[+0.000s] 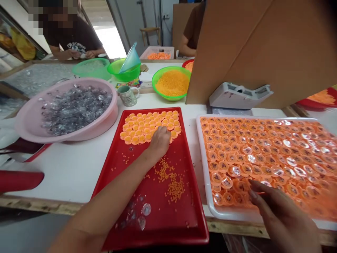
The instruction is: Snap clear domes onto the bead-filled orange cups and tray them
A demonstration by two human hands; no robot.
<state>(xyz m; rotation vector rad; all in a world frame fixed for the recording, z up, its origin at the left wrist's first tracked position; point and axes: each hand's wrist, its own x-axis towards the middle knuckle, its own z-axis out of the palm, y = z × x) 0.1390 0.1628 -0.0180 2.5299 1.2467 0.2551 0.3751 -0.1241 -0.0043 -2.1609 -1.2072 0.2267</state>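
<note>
My left hand [159,141] is closed at the front right of a block of small orange cups [139,128] in the red tray [193,196]; what its fingers hold is hidden. Small orange pellets [176,188] are scattered below it, and several clear domed pieces [142,211] lie near the tray's front. My right hand [281,211] is over the front of the white tray [206,168], which is filled with rows of orange cups under shiny clear covers. Its thumb and fingertips are close together at an orange piece, too blurred to make out.
A pink basin [112,119] of clear pieces stands left, near a mug [127,96]. Behind are a green bowl [171,96] of orange pellets and a green basin [127,74]. A cardboard panel [252,45] rises at right. Two people sit across the table.
</note>
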